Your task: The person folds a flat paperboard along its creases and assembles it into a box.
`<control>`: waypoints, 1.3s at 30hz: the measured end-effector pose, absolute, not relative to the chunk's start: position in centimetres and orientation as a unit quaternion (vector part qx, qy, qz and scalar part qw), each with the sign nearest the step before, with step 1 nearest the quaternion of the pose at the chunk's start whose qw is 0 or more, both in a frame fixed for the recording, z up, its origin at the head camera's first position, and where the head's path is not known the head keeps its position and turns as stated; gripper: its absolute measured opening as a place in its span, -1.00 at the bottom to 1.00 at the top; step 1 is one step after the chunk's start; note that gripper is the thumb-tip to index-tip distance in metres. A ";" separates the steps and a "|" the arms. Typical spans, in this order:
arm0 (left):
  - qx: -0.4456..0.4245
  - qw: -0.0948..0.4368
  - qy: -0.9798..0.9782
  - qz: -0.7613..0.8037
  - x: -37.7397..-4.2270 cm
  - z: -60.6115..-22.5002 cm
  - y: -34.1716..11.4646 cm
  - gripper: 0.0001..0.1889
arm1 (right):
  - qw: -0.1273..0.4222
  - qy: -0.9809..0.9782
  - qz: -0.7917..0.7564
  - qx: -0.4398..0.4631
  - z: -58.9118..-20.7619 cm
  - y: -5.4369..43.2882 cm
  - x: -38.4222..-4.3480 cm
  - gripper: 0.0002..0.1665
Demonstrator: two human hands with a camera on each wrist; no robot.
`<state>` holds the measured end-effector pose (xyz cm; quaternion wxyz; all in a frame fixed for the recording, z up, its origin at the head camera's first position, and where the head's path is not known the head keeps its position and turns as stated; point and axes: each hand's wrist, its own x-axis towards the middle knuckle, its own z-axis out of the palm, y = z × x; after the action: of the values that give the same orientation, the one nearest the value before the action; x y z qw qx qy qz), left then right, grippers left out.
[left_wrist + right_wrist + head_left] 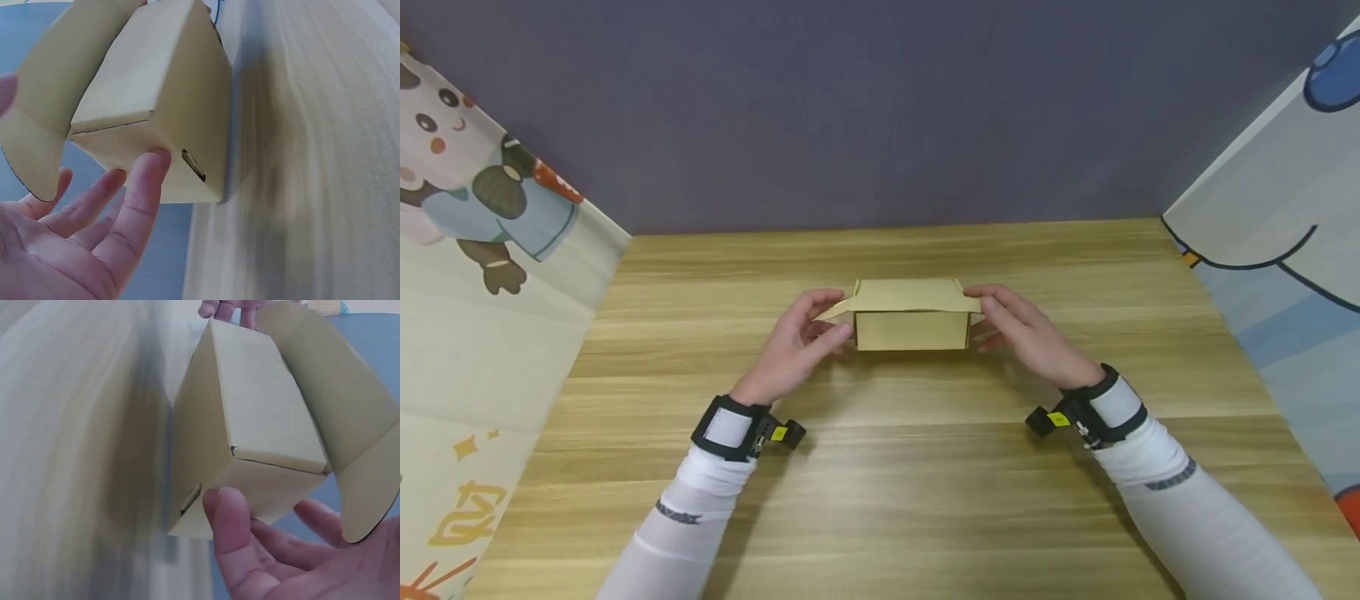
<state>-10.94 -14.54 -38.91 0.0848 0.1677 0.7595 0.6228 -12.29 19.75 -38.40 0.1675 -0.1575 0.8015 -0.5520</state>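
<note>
A small tan cardboard box (912, 331) lies on the wooden table between both hands. Its lid flap (69, 62) sticks out, with a rounded ear at either end. At the box's left end is my left hand (793, 337), its fingertips (156, 162) against the end panel and its fingers loosely spread. My right hand (1030, 337) mirrors it, with one fingertip touching the right end panel (269, 487) near a small slot. Both ears reach out toward the palms. What is inside the box is hidden.
The wood-grain table (910, 500) meets a dark blue-grey panel (895, 117) at the back. Cartoon-printed panels stand along the left (535, 317) and right (1240, 208). Each wrist carries a strapped camera (793, 433) over a white sleeve.
</note>
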 end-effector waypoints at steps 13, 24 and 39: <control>0.125 0.037 0.739 0.661 -11.1 -38.2 -14.5 -0.37 | 0.149 0.822 -0.544 -0.078 -35.2 18.0 -12.6 -0.15; 0.070 0.055 0.808 0.583 -10.3 -37.4 -13.6 -0.06 | 0.179 0.860 -0.475 -0.059 -34.4 17.1 -13.3 -0.06; 0.083 -0.030 0.881 0.465 -10.8 -37.5 -12.4 -0.41 | 0.101 0.917 -0.360 -0.141 -35.3 16.9 -13.3 -0.41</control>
<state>-10.78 -12.41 -37.54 -0.0305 0.0832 0.8810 0.4648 -13.29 16.87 -35.27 0.1008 -0.1412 0.9167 -0.3601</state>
